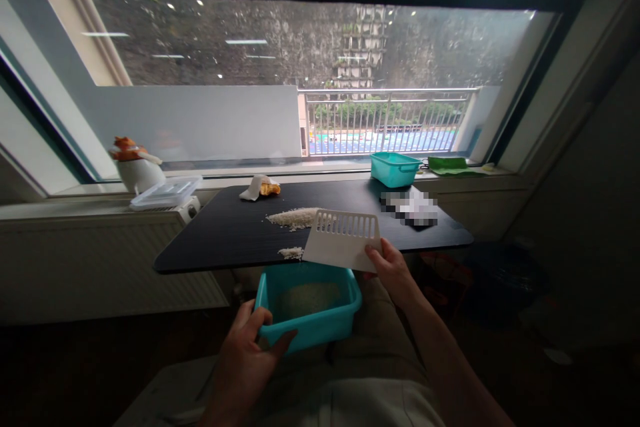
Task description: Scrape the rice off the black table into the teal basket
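Note:
My left hand (253, 340) grips the near left corner of a teal plastic bin (320, 333), which sits just under the front edge of the black table (220, 240). Pale grains like rice (313, 300) cover part of the bin's bottom. In my right hand (393, 270) is a white slotted scraper (343, 247), held by its right end over the table's edge. A long pile of white grains (293, 218) lies behind the scraper, partly hidden by it. A smaller heap of grains (291, 253) rests at the edge, left of the scraper.
A second teal bin (395, 170) stands at the table's back right, near a blurred-out item (410, 207). Crumpled white and orange cloth (260, 188) lies at the back left. A clear plastic lid (167, 191) and a white pot (137, 170) are beside the window, above a radiator (100, 260).

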Tool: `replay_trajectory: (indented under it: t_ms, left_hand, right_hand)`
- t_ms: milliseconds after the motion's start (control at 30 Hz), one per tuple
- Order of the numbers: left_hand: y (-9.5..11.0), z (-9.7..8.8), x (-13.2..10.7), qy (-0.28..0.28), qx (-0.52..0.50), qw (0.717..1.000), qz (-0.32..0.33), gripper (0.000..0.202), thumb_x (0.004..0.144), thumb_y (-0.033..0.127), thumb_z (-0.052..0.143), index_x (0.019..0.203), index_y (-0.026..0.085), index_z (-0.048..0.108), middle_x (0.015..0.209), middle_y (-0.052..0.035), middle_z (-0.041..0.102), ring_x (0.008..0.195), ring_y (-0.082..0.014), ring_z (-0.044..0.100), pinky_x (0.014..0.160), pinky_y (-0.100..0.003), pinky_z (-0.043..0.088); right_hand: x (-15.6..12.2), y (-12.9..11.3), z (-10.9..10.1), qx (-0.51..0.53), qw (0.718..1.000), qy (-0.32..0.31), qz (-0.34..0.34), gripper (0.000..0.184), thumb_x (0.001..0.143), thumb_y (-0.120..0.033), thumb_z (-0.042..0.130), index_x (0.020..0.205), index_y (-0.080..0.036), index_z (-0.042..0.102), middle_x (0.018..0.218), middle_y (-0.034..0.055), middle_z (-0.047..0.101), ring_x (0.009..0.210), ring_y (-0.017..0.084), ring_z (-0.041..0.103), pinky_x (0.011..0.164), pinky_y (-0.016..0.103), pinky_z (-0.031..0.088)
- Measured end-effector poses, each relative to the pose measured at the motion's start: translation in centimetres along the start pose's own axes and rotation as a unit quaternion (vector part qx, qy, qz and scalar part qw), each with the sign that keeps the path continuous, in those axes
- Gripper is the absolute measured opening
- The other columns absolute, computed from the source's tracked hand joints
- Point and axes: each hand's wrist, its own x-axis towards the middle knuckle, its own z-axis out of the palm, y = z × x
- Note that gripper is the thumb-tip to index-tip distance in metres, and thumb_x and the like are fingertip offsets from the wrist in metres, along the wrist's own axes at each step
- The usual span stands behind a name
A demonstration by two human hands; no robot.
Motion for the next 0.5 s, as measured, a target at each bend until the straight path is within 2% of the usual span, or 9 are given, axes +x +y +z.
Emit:
replay_trajectory:
  t_ms: [233, 367, 500]
  left_hand:
    - [-0.04, -0.07, 0.10, -0.006, 0.000, 1.000, -0.007, 0.031, 0.072, 0.048, 0.072, 0.070, 0.022, 0.056, 0.089, 0.0006, 0.055, 0.067, -0.0142, 0.060, 0.056, -0.023, 0.049]
    - [0.18, -0.32, 0.10, -0.012, 0.002, 1.000, -0.019, 0.031, 0.072, 0.048, 0.073, 0.070, 0.022, 0.055, 0.091, 0.0009, 0.055, 0.064, -0.0126, 0.058, 0.052, -0.022, 0.047]
    - [0.46, -0.43, 0.12, -0.015, 0.015, 1.000, -0.024, 0.029, 0.071, 0.045, 0.073, 0.071, 0.022, 0.055, 0.093, 0.0005, 0.056, 0.067, -0.0134, 0.059, 0.055, -0.022, 0.048]
  right_hand:
    - [0.31, -0.07, -0.04, -0.006, 0.999, 0.033, -0.006, 0.025, 0.074, -0.035, 0.062, 0.096, -0.021, 0.063, 0.080, 0.0027, 0.068, 0.071, 0.023, 0.066, 0.042, 0.026, 0.053]
    - [0.10, 0.29, 0.03, -0.011, 1.000, 0.022, -0.003, 0.027, 0.074, -0.035, 0.063, 0.096, -0.021, 0.065, 0.081, 0.0032, 0.069, 0.071, 0.024, 0.066, 0.042, 0.027, 0.053]
    - [0.54, -0.05, 0.40, -0.012, 1.000, 0.013, -0.009, 0.025, 0.074, -0.035, 0.063, 0.095, -0.022, 0.063, 0.079, 0.0018, 0.068, 0.068, 0.022, 0.064, 0.042, 0.027, 0.053]
